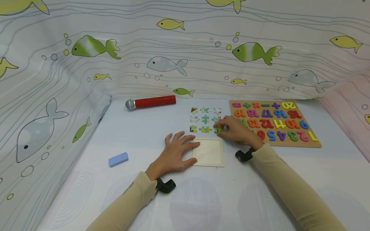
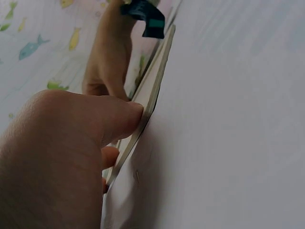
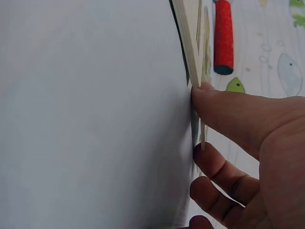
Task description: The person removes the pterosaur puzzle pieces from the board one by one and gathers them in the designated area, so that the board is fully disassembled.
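A shallow square wooden puzzle tray (image 1: 208,152) lies bare on the table. My left hand (image 1: 173,155) rests over its left edge with fingers spread; the thumb touches the near left corner in the left wrist view. Beyond the tray, several green picture jigsaw pieces (image 1: 205,119) lie apart in rows. My right hand (image 1: 235,130) pinches the near right jigsaw piece (image 1: 218,129) between thumb and finger, just beyond the tray's far right corner. In the right wrist view, that thin piece (image 3: 203,138) shows edge-on between the thumb and fingertip.
A wooden number board (image 1: 289,144) with coloured numerals lies at the right, partly under my right hand. At the back left is a red toy microphone (image 1: 154,101). A blue block (image 1: 118,159) sits left of my left hand. Fish-patterned cloth (image 1: 202,86) rises behind.
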`<state>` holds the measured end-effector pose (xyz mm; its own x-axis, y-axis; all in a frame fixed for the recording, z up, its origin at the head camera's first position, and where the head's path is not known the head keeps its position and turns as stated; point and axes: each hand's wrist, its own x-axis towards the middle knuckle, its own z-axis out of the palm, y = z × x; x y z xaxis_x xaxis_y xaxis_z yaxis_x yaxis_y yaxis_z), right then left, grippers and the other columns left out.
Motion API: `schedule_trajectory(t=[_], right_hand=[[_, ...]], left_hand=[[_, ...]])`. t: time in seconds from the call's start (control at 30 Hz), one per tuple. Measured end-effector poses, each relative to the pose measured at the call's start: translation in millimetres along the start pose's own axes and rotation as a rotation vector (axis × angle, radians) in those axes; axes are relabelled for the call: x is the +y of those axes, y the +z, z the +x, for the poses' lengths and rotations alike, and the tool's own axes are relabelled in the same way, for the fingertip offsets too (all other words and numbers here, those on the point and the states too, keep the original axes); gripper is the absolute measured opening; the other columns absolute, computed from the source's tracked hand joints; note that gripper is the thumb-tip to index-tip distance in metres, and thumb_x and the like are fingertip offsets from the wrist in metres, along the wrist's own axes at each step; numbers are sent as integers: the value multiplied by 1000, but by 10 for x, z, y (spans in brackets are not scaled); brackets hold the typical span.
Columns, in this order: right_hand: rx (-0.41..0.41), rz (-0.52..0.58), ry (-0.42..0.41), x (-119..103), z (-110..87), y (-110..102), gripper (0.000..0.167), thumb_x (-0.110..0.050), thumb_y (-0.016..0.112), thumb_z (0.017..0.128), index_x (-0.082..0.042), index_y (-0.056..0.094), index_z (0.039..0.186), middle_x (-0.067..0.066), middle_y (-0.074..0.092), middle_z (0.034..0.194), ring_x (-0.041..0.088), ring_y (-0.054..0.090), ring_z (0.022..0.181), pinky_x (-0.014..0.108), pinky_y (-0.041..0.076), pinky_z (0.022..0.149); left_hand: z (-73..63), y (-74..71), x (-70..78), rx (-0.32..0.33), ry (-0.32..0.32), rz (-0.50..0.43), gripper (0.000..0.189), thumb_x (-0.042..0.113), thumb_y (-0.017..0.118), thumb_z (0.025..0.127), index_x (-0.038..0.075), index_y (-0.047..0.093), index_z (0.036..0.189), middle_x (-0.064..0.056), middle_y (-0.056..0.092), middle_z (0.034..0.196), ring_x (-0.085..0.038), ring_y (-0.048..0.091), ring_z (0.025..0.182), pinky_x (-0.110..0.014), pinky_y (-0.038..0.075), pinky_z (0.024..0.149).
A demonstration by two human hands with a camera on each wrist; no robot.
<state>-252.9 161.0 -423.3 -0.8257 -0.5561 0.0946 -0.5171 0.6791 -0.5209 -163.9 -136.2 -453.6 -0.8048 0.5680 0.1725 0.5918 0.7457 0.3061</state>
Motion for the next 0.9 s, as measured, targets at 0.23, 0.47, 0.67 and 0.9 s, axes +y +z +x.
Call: schedule_trajectory(t=[0.23, 0.47, 0.67, 0.9], right_hand=[[0, 11, 11, 3, 0, -51, 32, -13, 78, 89, -7, 74, 120, 13, 66, 102, 27, 54, 91, 34, 40, 78], [4, 33, 55, 63, -27, -12, 34, -17, 77, 91, -13, 73, 124, 11, 66, 108, 25, 51, 94, 35, 39, 82], [65, 167, 84, 101, -134, 11, 40, -16, 75, 93, -12, 68, 132, 13, 62, 116, 26, 49, 96, 37, 40, 83], [196, 232, 71, 146, -255, 40, 33, -20, 71, 97, -11, 70, 129, 11, 67, 113, 20, 56, 95, 31, 47, 81]], left_hand=[[11, -17, 15, -7, 4, -6, 60, 59, 57, 92, 35, 55, 146, 2, 48, 156, -39, 29, 152, -73, 12, 114], [22, 9, 7, 2, 28, -17, 60, 59, 58, 91, 33, 57, 145, 1, 49, 154, -39, 30, 151, -73, 12, 113], [19, 21, 7, 4, 48, -23, 60, 59, 60, 89, 33, 59, 143, 1, 51, 152, -40, 31, 151, -73, 13, 113], [-14, 27, 14, 12, 59, -19, 60, 60, 61, 89, 33, 59, 143, 0, 52, 151, -41, 33, 150, -74, 14, 112]])
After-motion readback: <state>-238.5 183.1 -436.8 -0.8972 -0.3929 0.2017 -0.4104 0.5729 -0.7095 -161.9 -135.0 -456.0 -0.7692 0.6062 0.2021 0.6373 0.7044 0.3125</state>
